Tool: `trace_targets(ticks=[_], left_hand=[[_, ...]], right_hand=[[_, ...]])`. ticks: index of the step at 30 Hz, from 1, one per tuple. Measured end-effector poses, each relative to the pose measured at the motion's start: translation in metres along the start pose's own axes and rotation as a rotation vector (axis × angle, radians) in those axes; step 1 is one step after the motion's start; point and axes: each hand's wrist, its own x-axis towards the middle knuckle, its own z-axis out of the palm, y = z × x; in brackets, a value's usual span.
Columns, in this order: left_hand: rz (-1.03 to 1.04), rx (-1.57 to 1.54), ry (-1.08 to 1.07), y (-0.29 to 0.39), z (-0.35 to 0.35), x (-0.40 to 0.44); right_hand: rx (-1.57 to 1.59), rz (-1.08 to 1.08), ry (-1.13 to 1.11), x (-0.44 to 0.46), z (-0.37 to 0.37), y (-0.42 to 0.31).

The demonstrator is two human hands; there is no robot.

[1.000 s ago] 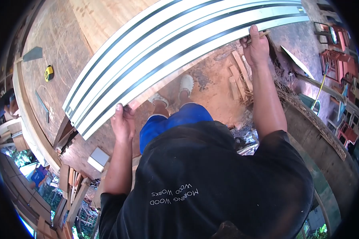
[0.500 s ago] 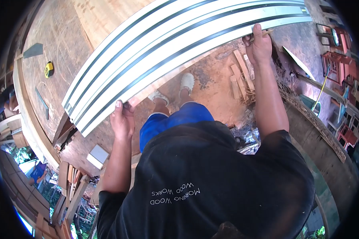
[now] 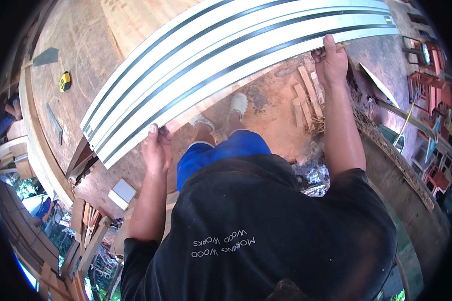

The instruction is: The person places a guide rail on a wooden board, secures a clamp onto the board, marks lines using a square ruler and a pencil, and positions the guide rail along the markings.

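A long silver guide rail (image 3: pixel 226 55) with black lengthwise strips spans the view above the workbench, bowed by the wide lens. My left hand (image 3: pixel 156 150) grips its near edge toward the left end, thumb on top and fingers underneath. Further along that edge, toward the right end, my right hand (image 3: pixel 331 65) is closed on the rail, its thumb also on top. A thin wooden pencil (image 3: pixel 342 46) sticks out from between the right hand's fingers. Both hands' fingertips are partly hidden beneath the rail. A pale wooden board (image 3: pixel 135 22) lies beyond it.
On the worn bench top (image 3: pixel 80 37) lie a yellow-black tape measure (image 3: pixel 65 82), a dark flat blade (image 3: pixel 45 57) and a dark narrow bar (image 3: pixel 54 123). Wood offcuts (image 3: pixel 306 95) rest on the floor to the right. Reddish chairs (image 3: pixel 427 93) stand at far right.
The rail and both hands appear slightly further right, along with a small shift of the whole view. The grip of both hands looks unchanged.
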Motion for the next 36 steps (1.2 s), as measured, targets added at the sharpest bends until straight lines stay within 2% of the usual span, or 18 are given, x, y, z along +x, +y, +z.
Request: trace_targets(ticks=[4, 6, 8, 10, 16, 22, 36], left_hand=[[0.015, -0.013, 0.08, 0.006, 0.026, -0.004], [0.04, -0.013, 0.144, 0.009, 0.033, -0.005], [0.017, -0.008, 0.019, 0.012, 0.032, -0.006], [0.009, 0.016, 0.031, 0.013, 0.029, -0.007], [-0.023, -0.007, 0.081, 0.01, 0.031, -0.006], [-0.053, -0.057, 0.09, 0.003, 0.021, -0.005], [-0.03, -0.068, 0.041, 0.003, 0.02, -0.005]], right_hand=[[-0.023, 0.045, 0.103, 0.004, -0.006, 0.006], [-0.032, 0.049, 0.074, 0.006, -0.009, 0.008], [-0.033, 0.023, 0.082, 0.004, 0.0, 0.004], [-0.03, 0.0, 0.121, 0.002, 0.008, 0.001], [-0.066, 0.005, 0.005, 0.005, -0.002, 0.002], [-0.08, -0.005, 0.057, 0.004, 0.003, 0.0], [-0.101, -0.019, 0.031, 0.005, 0.0, 0.001]])
